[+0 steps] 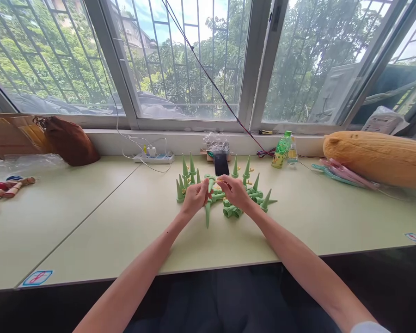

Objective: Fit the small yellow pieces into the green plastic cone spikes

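My left hand [195,196] is closed around a green plant watering spike [211,183], holding it over the table. Close on its right side, my right hand [236,190] pinches a small yellow piece [219,181] against the spike; whether it sits in the spike I cannot tell. Several upright green cone spikes [185,166] stand behind my left hand, and others [246,170] with yellow valves stand behind my right. Below my hands, one spike [207,215] lies pointing toward me. Several green tube pieces [230,211] lie beneath my right hand.
A black phone [222,164] leans at the back, before a clear plastic bag [216,142]. Further right are a green bottle [281,150] and an orange plush [374,155]. On the left lie a power strip [156,158], a brown pouch [69,141] and a wooden figure [12,188].
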A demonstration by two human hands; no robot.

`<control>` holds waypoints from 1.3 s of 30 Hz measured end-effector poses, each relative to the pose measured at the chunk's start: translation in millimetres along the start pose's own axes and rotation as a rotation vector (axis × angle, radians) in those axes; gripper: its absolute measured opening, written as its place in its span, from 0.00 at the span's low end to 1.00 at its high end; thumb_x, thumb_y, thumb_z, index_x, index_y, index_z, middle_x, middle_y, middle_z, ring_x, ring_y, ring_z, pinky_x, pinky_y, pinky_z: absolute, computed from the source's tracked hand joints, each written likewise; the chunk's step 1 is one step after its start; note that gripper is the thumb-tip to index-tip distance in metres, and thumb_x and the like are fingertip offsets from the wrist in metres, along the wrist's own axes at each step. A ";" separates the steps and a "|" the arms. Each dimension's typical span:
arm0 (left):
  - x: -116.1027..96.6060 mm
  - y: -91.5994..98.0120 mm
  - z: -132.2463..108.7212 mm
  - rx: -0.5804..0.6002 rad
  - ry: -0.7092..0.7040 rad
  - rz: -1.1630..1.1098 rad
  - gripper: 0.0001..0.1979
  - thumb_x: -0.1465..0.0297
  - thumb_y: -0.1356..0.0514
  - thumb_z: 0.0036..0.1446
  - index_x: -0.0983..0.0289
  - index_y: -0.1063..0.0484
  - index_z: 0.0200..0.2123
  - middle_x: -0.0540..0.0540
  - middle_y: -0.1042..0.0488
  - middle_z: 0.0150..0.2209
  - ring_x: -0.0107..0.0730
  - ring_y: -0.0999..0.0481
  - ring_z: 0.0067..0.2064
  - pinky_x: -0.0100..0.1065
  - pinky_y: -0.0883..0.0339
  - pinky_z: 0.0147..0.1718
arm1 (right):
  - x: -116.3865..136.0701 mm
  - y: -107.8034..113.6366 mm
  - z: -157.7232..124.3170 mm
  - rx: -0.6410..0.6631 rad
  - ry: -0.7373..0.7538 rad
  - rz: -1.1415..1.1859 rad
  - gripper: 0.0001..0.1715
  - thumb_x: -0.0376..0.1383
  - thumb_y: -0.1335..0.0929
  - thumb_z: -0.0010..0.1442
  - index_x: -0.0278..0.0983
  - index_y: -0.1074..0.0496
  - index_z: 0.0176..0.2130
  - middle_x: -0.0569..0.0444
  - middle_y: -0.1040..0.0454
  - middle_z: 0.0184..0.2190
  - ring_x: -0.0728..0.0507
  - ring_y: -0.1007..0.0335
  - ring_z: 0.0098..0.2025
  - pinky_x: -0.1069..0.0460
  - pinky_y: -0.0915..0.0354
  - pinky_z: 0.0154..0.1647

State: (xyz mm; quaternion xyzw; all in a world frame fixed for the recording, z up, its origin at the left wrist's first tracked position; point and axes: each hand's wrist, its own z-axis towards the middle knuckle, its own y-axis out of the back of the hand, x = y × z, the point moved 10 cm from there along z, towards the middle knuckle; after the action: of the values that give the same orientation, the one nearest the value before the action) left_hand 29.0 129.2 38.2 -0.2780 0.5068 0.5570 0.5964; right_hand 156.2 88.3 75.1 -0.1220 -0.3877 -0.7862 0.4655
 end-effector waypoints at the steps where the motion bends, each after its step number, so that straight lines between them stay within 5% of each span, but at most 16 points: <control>1: 1.7 -2.4 -0.3 0.028 0.021 -0.029 0.31 0.46 0.50 0.60 0.67 0.28 0.23 0.52 0.33 0.15 0.23 0.38 0.13 0.27 0.49 0.12 | 0.9 -2.0 -0.2 0.015 0.003 0.000 0.17 0.44 0.41 0.68 0.37 0.32 0.36 0.60 0.40 0.22 0.52 0.49 0.23 0.56 0.48 0.27; 9: -1.7 -12.6 -3.0 0.144 0.036 -0.089 0.27 0.48 0.47 0.60 0.67 0.26 0.27 0.50 0.34 0.14 0.23 0.39 0.13 0.27 0.49 0.13 | -10.6 -7.1 -2.4 0.031 -0.062 0.040 0.18 0.45 0.41 0.67 0.37 0.33 0.33 0.61 0.40 0.19 0.51 0.48 0.22 0.56 0.48 0.27; 16: -5.6 -8.4 -3.5 0.119 -0.022 0.010 0.23 0.52 0.41 0.56 0.65 0.34 0.21 0.46 0.40 0.12 0.20 0.43 0.14 0.25 0.50 0.13 | -16.7 -7.0 -2.7 0.013 -0.093 0.051 0.18 0.45 0.40 0.66 0.37 0.38 0.28 0.61 0.42 0.19 0.51 0.49 0.22 0.55 0.49 0.25; 25: -20.6 -3.9 -3.9 0.039 -0.157 0.021 0.18 0.56 0.35 0.51 0.66 0.29 0.23 0.48 0.35 0.19 0.19 0.40 0.16 0.26 0.47 0.14 | -11.2 -5.9 -2.3 0.004 -0.096 -0.009 0.21 0.46 0.44 0.68 0.39 0.45 0.26 0.59 0.38 0.20 0.51 0.47 0.21 0.55 0.49 0.24; 33: -8.0 -6.1 -0.1 0.031 -0.035 -0.118 0.28 0.46 0.46 0.57 0.67 0.26 0.29 0.53 0.29 0.23 0.20 0.38 0.14 0.26 0.48 0.12 | -8.1 10.8 -2.8 -0.129 -0.097 -0.007 0.21 0.48 0.45 0.69 0.38 0.40 0.31 0.61 0.42 0.19 0.51 0.49 0.21 0.55 0.48 0.26; 39: 6.8 -9.5 -0.9 0.101 0.174 -0.231 0.38 0.41 0.53 0.57 0.69 0.25 0.21 0.57 0.30 0.17 0.23 0.38 0.14 0.28 0.50 0.12 | 3.4 -3.1 -4.0 -0.014 -0.027 -0.013 0.20 0.47 0.44 0.69 0.38 0.38 0.32 0.60 0.41 0.22 0.51 0.50 0.24 0.55 0.48 0.27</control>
State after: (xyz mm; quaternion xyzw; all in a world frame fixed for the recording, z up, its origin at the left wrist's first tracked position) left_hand 36.8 128.9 29.5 -0.3512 0.5488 0.4323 0.6234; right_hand 152.5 84.1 72.8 -0.1333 -0.3893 -0.7900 0.4545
